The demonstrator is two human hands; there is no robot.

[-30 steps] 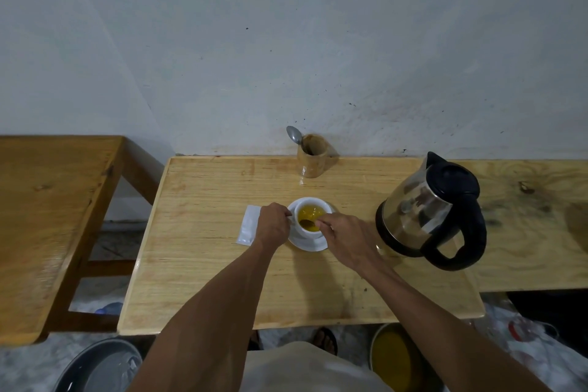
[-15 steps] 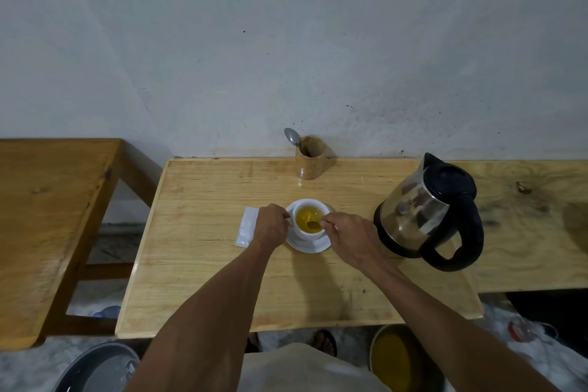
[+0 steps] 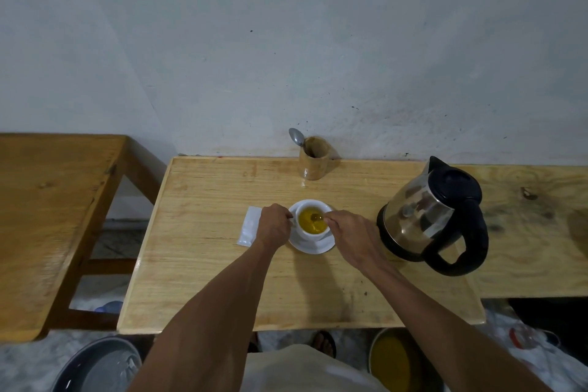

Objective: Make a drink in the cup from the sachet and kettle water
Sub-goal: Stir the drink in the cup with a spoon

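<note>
At worktop centre, left hand (image 3: 273, 227) closed at the cup's left side, fingers curled on what is probably the handle, handle itself hidden under the knuckles. Right hand (image 3: 348, 234) just right of the rim, fingertips pinched on a small spoon (image 3: 318, 217), bowl of it dipped in the yellow liquid; shaft mostly hidden, so grip point hard to confirm. Cup (image 3: 313, 221) white, upright, seated on a white saucer (image 3: 313, 247), filled fairly high with yellow drink. Judged: ceramic, rigid, brittle, glazed so slick when wet, likely hot from kettle water; best taken by the handle, or steadied at the saucer rim, never by the wall. Liquid near the top, so spill-prone if tilted or jolted; slow lift, level carry. Saucer loose under cup, may slide on varnished wood. Spoon light, stiff, thin; pinch near the top end enough. Sachet (image 3: 249, 226) flat on the worktop just left of the left hand, white, light, floppy, looks spent but cannot tell for sure. Kettle (image 3: 428, 213) to the right, apart from the cup, steel body, black lid and handle facing the near edge; heavy-ish if full, body hot, handle only. Wooden holder (image 3: 313, 157) at the back edge with a second spoon (image 3: 296, 136) leaning out. Step judged as stirring, task near done.
</note>
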